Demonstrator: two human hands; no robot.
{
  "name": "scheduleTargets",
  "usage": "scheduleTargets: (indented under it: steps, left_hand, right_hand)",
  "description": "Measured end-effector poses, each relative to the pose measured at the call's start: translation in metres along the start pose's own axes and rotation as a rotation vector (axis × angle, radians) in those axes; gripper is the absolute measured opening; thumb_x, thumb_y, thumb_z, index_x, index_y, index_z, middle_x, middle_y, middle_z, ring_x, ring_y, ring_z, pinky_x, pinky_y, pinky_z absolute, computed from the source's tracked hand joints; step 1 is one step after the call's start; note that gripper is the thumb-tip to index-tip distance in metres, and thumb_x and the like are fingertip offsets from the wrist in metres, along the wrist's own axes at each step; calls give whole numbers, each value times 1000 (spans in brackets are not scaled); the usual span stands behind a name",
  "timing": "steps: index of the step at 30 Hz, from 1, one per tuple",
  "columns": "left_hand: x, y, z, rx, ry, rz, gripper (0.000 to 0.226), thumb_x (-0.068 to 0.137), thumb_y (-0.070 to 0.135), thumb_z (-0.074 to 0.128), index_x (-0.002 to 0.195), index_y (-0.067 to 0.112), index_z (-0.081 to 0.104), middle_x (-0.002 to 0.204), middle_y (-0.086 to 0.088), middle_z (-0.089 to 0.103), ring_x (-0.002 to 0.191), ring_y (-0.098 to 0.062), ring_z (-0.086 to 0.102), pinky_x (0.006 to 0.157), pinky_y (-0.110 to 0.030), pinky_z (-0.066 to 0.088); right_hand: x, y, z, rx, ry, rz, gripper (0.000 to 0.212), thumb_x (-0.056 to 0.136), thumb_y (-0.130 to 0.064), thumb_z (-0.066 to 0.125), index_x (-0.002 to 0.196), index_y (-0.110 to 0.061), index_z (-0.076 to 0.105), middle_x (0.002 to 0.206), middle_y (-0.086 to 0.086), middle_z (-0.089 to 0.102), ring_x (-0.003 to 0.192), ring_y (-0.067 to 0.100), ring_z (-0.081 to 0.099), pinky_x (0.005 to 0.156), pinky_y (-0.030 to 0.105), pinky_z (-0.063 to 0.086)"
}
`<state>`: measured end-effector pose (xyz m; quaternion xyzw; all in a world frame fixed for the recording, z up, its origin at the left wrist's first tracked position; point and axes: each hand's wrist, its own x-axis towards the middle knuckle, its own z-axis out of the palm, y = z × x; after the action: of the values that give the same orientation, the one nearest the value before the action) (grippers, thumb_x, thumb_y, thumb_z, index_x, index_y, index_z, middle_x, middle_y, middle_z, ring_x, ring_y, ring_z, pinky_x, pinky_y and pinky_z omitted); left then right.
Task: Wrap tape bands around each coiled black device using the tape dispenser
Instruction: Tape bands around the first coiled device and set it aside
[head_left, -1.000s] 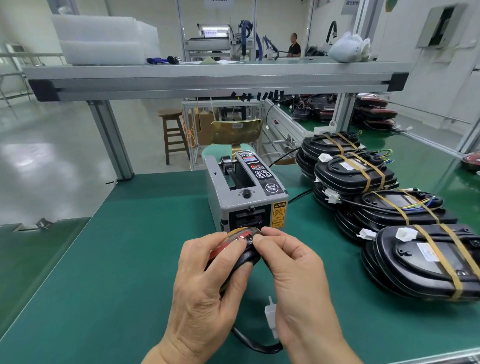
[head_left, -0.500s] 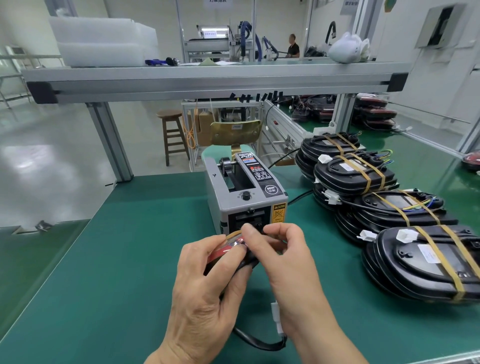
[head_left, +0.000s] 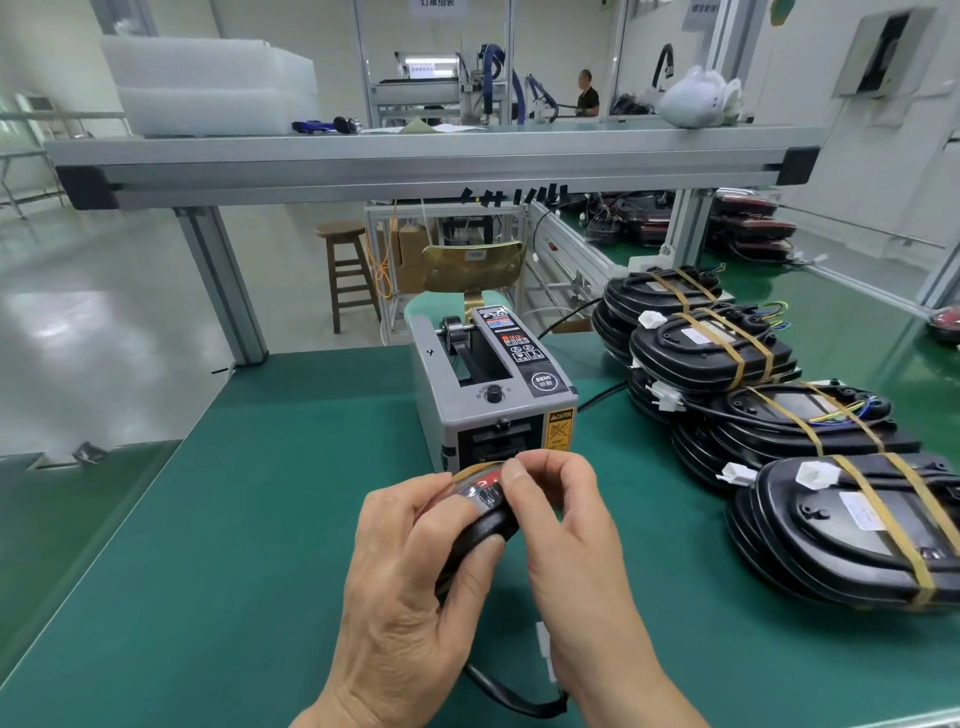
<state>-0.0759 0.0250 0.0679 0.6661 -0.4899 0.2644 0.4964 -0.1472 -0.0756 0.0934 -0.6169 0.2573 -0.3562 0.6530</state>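
Observation:
My left hand (head_left: 415, 587) grips a black device (head_left: 485, 525) with a red lens and a coiled cable, held just in front of the grey tape dispenser (head_left: 488, 395). A strip of tan tape (head_left: 475, 469) lies over the device's top edge. My right hand (head_left: 561, 514) has curled fingers at the device's top, right at the dispenser's outlet slot, pinching at the tape there. The device's black cable (head_left: 511, 701) with a white connector (head_left: 545, 649) hangs below my hands. Most of the device is hidden by my fingers.
A row of stacked black devices with tan tape bands (head_left: 727, 353) runs along the right side of the green table (head_left: 260, 519), the nearest (head_left: 872, 525) close to my right hand. An aluminium shelf beam (head_left: 415, 161) spans overhead. A stool (head_left: 348, 270) stands beyond the table.
My right hand moved up from the device's side to its top edge by the dispenser slot, fingers curling more. My left hand keeps holding the device in nearly the same place.

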Motion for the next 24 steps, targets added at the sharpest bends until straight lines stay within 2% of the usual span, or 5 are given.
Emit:
scheduleTargets:
  steps: [3,8,11,18,24]
  left_hand:
    - [0,-2,0,-22,10,3,28,90,27,61,117,22,55,123,8,52,107,-26,57,93,-29,44]
    - [-2,-7,1,-31,30,-39,32,89,28,61,119,21,52,126,12,51,109,-26,56,93,-33,46]
    - [-2,-11,-1,-43,65,-71,31,92,30,58,121,22,53,125,5,53,110,-29,56,95,-36,45]
    - [-4,-14,0,-166,179,-154,26,99,36,49,125,33,53,122,-5,56,115,-32,55,100,-38,42]
    - [-9,-18,-4,-345,273,-250,40,95,30,49,135,33,45,123,4,61,111,-18,60,98,-22,43]
  right_hand:
    - [0,-1,1,-48,-7,4,30,80,-37,78,103,-32,59,107,-10,64,103,2,60,90,24,46]
    - [11,1,-3,36,-54,56,6,94,-21,62,97,-24,65,102,-3,70,97,9,64,85,23,50]
    - [24,8,-14,91,-188,93,14,96,-11,58,101,-20,67,105,-1,72,96,5,64,81,17,49]
    - [39,34,-37,-71,-661,115,68,76,-20,76,138,-32,52,136,-11,60,131,6,51,109,29,39]
    - [46,32,-29,-222,-553,-42,61,72,-14,86,126,-33,64,122,-9,65,115,5,60,104,26,44]
